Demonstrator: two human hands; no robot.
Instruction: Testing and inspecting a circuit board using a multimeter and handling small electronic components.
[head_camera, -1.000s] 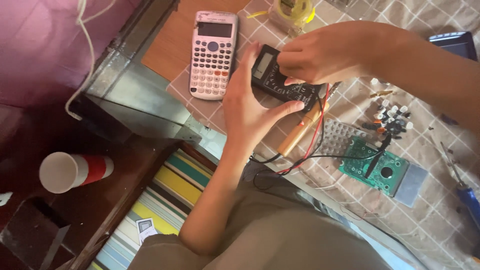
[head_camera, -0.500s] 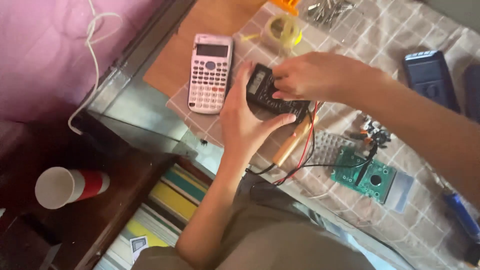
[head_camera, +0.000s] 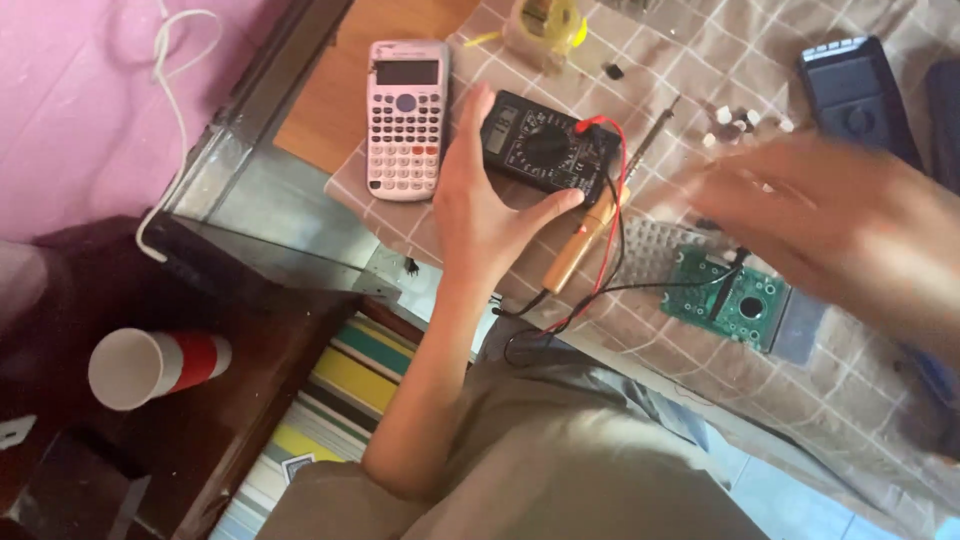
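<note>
Now multimeter (head_camera: 545, 147) under left hand (head_camera: 490, 205), right hand (head_camera: 830, 215) apart

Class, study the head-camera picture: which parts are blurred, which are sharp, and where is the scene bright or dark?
Head view: the right hand is smeared by motion blur; the left hand, black multimeter and pink calculator are sharp. Light falls brightly on the checked cloth, while the lower left corner around the red-and-white cup lies in shadow.
</note>
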